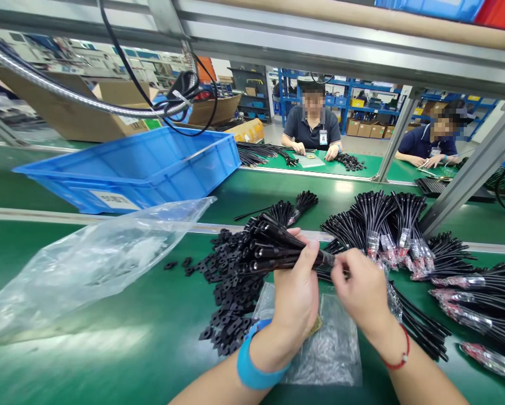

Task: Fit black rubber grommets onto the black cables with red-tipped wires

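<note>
My left hand (pixel 294 301), with a blue band at its wrist, is closed around a bundle of black cables (pixel 273 250), held above the bench with the cable ends toward the left. Fingers curled, my right hand (pixel 362 287) grips the bundle's right part, where a shiny clear wrap shows; its fingertips are partly hidden. Below and to the left lies a heap of small black flat pieces (pixel 233 298). Clear plastic bags (pixel 336 343) lie flat under my hands.
Several wrapped cable bundles (pixel 398 225) are piled on the right. A blue bin (pixel 159 169) and a large clear plastic bag (pixel 104 253) are at the left. Metal frame posts (pixel 476 157) rise from the bench. Two people sit across, their hands on their own work.
</note>
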The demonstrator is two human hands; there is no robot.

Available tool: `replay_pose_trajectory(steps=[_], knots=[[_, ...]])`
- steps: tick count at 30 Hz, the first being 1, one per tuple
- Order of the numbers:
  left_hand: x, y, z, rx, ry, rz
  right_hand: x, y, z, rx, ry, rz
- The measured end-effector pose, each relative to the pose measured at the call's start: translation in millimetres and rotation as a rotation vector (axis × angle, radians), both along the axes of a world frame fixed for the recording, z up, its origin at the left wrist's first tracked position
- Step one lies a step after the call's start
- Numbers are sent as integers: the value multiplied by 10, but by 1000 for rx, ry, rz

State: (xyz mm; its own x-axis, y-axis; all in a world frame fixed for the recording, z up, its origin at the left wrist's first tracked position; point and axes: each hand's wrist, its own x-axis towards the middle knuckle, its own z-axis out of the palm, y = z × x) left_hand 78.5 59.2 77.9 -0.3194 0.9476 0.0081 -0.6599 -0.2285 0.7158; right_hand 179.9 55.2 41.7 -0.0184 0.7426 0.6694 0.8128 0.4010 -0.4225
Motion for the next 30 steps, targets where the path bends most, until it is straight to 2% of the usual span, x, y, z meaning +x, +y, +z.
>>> replay_pose_trajectory(steps=[3,5,7,9,12,15,18,20,22,24,27,29,30], knots=[[-50,6,39,38,-50,-97,154,82,72,-170,340,58],[-94,29,59,33,-84,-137,235,119,100,-284,545,181],[-142,61,83,24,-114,-144,281,127,109,-341,648,296],[-185,90,111,19,-133,-142,283,110,103,-350,615,338],[-219,99,143,10,-144,-149,221,72,87,-337,448,368],[-217,58,146,0,-156,-202,172,58,78,-214,363,312],[-205,-12,147,4,-183,-362,221,81,80,-137,321,176],[-214,-45,171,9,-219,-511,288,105,91,-160,296,117],[-259,-40,220,25,-275,-592,348,117,117,-210,253,109],[-361,12,287,60,-341,-547,387,103,160,-277,175,168],[-602,145,384,123,-388,-323,433,39,248,-361,93,296],[-765,221,430,159,-368,-187,489,-10,300,-354,161,300],[-829,245,448,157,-361,-176,529,-28,318,-330,235,268]])
